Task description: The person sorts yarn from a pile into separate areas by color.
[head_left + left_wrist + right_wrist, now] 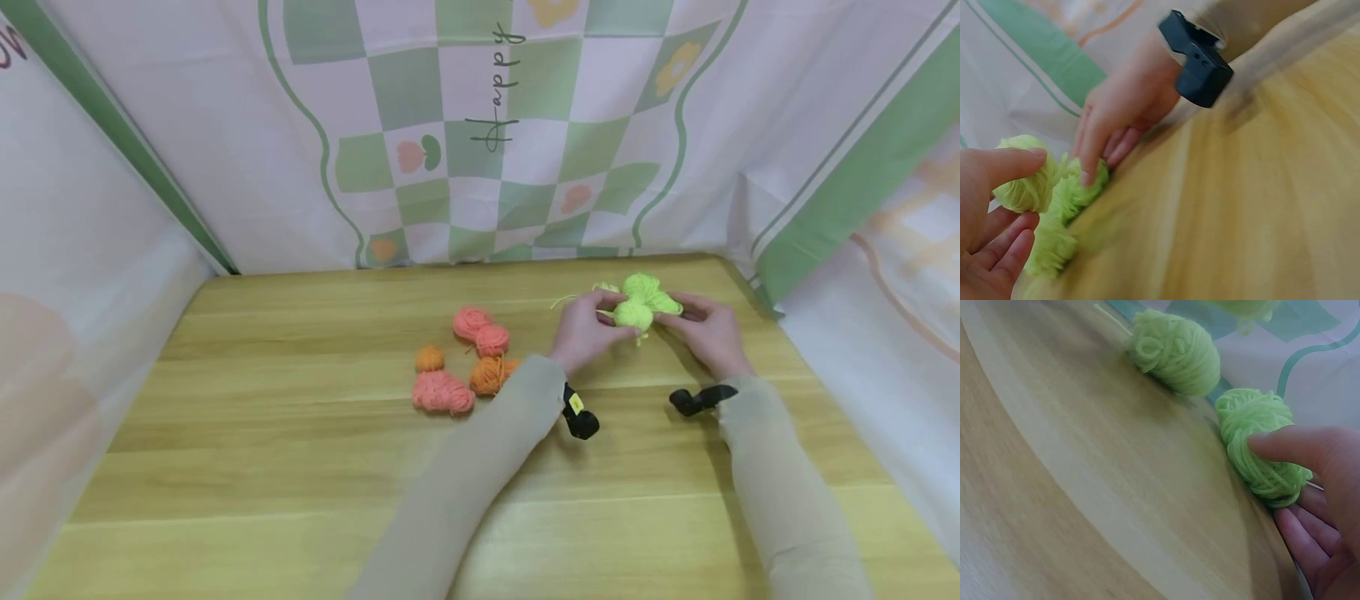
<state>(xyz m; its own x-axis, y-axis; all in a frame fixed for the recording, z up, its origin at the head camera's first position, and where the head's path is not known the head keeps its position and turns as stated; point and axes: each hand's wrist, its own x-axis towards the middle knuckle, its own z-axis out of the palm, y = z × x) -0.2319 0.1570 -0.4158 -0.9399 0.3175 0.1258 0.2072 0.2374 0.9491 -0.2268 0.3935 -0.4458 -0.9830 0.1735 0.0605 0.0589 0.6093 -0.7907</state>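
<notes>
At the table's back right, my left hand (588,332) pinches a small yellow-green yarn ball (1025,184) between thumb and fingers, raised off the wood. Beside it, my right hand (711,333) grips a lime-green yarn ball (1259,450), thumb on top and fingers underneath, low at the tabletop. Another lime-green yarn ball (1175,353) lies on the table a short way from the gripped one, a loose strand trailing from it. In the head view the green balls overlap, and my left fingers partly cover those behind.
Left of my left forearm lie two coral yarn balls (482,331) touching each other, an orange ball (491,377) partly behind the sleeve, a small orange ball (430,358) and a larger pink skein (442,392). A printed cloth (480,192) hangs along the table's back edge.
</notes>
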